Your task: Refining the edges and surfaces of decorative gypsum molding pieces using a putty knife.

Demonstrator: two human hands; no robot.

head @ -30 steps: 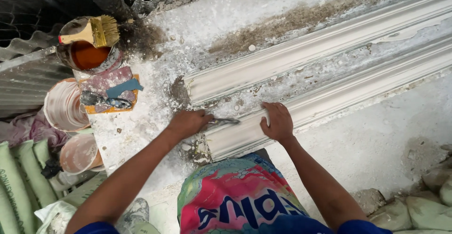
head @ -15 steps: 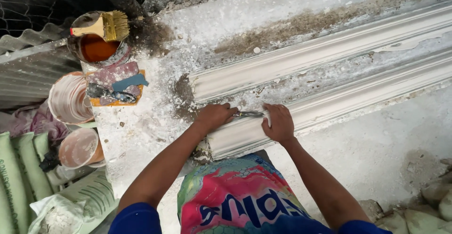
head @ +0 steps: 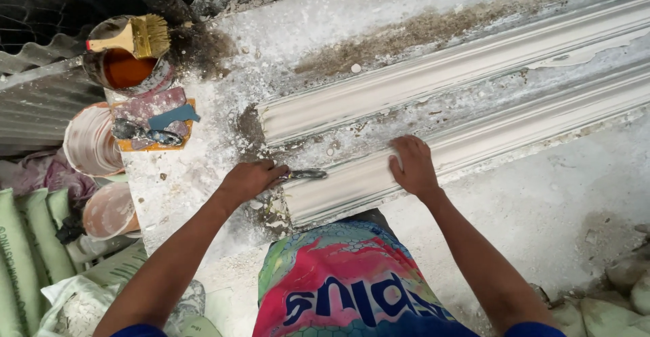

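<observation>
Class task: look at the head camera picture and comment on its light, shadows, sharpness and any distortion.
Head view: soft, even daylight, with no hard shadows under the left hand or right hand; the white moulding is bright but keeps its ridges; the scraper blade and paintbrush look sharp; long moulding edges bow slightly, hinting at wide-angle distortion.

Plaster moulding workshop, long white cornice casts [head: 474, 66] on dusty slab, sacks [head: 27, 249], buckets [head: 91, 140] (plaster-caked), brush [head: 132, 37]

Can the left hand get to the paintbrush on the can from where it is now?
Probably yes: the left hand holds a scraper, but the dusty table toward the paintbrush lies open.
</observation>
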